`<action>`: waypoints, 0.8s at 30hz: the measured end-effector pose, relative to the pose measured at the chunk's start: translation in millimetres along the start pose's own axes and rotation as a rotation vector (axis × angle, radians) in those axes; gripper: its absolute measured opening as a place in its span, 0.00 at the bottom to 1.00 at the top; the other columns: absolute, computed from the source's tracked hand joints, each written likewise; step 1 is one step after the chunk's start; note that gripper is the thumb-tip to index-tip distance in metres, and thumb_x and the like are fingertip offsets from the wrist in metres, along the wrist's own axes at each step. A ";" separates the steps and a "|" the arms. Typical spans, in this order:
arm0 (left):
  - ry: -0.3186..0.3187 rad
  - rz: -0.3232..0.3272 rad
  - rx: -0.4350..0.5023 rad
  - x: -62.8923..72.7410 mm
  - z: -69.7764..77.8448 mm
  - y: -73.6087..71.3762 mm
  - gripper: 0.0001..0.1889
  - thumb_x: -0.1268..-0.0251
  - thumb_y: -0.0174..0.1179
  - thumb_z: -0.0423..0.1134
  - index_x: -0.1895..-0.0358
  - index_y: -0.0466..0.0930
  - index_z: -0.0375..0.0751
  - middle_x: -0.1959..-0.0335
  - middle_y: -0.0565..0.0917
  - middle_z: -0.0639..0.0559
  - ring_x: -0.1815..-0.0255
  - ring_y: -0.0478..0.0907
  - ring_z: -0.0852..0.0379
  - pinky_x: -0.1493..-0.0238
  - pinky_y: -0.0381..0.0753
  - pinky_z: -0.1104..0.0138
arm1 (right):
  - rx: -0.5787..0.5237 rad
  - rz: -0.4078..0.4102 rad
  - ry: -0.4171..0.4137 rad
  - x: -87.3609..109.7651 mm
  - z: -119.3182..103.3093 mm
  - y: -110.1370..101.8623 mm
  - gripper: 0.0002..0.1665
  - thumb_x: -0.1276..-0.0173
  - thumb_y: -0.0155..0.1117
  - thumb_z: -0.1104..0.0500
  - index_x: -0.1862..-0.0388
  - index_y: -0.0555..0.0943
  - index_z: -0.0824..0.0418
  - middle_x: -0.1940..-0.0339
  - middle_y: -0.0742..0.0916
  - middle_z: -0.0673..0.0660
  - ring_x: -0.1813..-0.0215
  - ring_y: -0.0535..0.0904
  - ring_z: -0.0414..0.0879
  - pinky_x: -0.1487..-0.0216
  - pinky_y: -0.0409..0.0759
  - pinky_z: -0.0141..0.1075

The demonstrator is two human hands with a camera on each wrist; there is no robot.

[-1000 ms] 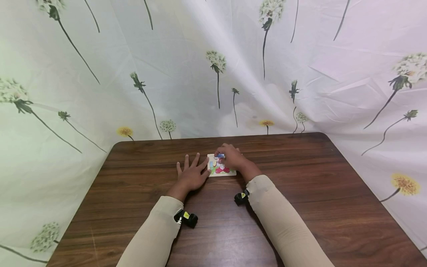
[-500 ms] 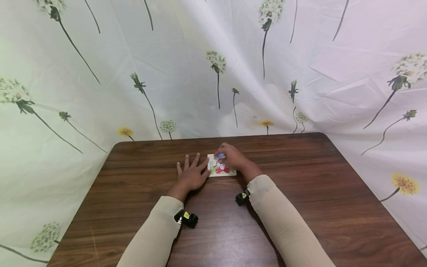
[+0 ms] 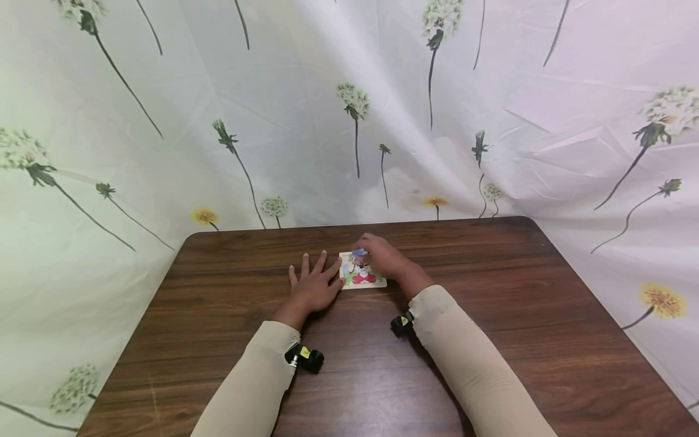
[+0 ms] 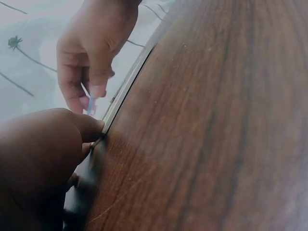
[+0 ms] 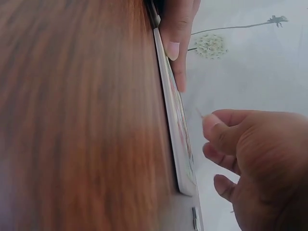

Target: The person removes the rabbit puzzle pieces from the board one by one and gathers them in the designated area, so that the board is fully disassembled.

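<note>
A small wooden picture puzzle board [image 3: 364, 280] lies flat near the table's far side, showing a cartoon animal in red with green below. Spread on the table, my left hand [image 3: 314, 289] touches the board's left edge with thumb and index finger. Over the board's upper part, my right hand [image 3: 382, 255] pinches a blue puzzle piece [image 3: 357, 252] between thumb and fingers. In the left wrist view that puzzle piece [image 4: 90, 105] is held on edge, above the board. The right wrist view shows the piece raised off the board [image 5: 174, 125]. My right hand covers the board's upper right.
The brown wooden table [image 3: 349, 388] reaches back to a white dandelion-print cloth [image 3: 306, 121]. Beyond the board's end in the right wrist view lies a small flat thing [image 5: 195, 219]. Each wrist carries a black camera, such as the right camera [image 3: 402, 325].
My right hand has drawn slightly up and right with the blue puzzle piece, uncovering more of the cartoon face. The left hand and the board have stayed put.
</note>
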State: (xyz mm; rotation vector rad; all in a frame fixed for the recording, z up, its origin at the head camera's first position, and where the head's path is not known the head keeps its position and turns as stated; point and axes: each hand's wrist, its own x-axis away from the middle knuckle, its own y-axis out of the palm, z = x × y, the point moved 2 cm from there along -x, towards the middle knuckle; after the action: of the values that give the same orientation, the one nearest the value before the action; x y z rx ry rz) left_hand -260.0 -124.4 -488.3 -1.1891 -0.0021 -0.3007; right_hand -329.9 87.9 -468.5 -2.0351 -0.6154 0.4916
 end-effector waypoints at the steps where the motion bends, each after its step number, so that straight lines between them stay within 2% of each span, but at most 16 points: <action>1: 0.000 0.001 -0.001 0.2 0.2 -0.2 0.34 0.11 0.43 0.64 0.09 0.53 0.65 0.06 0.42 0.48 0.07 0.26 0.31 0.16 0.26 0.24 | -0.004 0.013 -0.005 1.1 0.7 -1.1 0.20 0.15 0.61 0.66 0.30 0.84 0.62 0.35 0.84 0.61 0.35 0.84 0.57 0.34 0.85 0.51; 6: 0.000 0.004 -0.003 0.0 -0.3 0.4 0.34 0.11 0.43 0.64 0.09 0.52 0.65 0.05 0.41 0.48 0.07 0.26 0.31 0.16 0.26 0.24 | -0.019 0.071 -0.014 8.6 7.7 -6.3 0.20 0.16 0.62 0.66 0.30 0.85 0.60 0.32 0.85 0.61 0.29 0.81 0.60 0.26 0.78 0.60; 10: 0.000 0.008 0.004 0.4 -0.5 0.4 0.34 0.11 0.44 0.64 0.10 0.53 0.65 0.05 0.42 0.48 0.07 0.26 0.31 0.16 0.26 0.24 | -0.019 0.082 -0.006 15.2 14.9 -9.1 0.19 0.16 0.63 0.63 0.30 0.86 0.60 0.30 0.85 0.62 0.26 0.77 0.61 0.23 0.74 0.64; 16: 0.006 0.015 0.009 1.3 -0.9 0.7 0.34 0.11 0.44 0.63 0.10 0.53 0.65 0.06 0.42 0.48 0.07 0.26 0.31 0.16 0.26 0.24 | -0.062 0.067 0.016 24.6 23.2 -11.5 0.22 0.16 0.63 0.63 0.28 0.84 0.60 0.29 0.82 0.64 0.28 0.74 0.62 0.24 0.69 0.67; 24: 0.012 0.021 0.014 1.4 -1.2 1.6 0.34 0.11 0.43 0.63 0.10 0.53 0.65 0.06 0.42 0.48 0.07 0.27 0.30 0.16 0.26 0.24 | -0.084 0.082 0.038 34.8 34.1 -14.5 0.23 0.14 0.60 0.63 0.25 0.82 0.60 0.27 0.80 0.64 0.26 0.72 0.63 0.26 0.67 0.67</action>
State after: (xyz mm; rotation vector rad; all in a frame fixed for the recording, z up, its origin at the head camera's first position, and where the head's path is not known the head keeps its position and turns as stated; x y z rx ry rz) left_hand -258.5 -125.3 -490.0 -1.1725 0.0184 -0.2884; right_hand -324.7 137.8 -476.4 -2.1516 -0.5392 0.4812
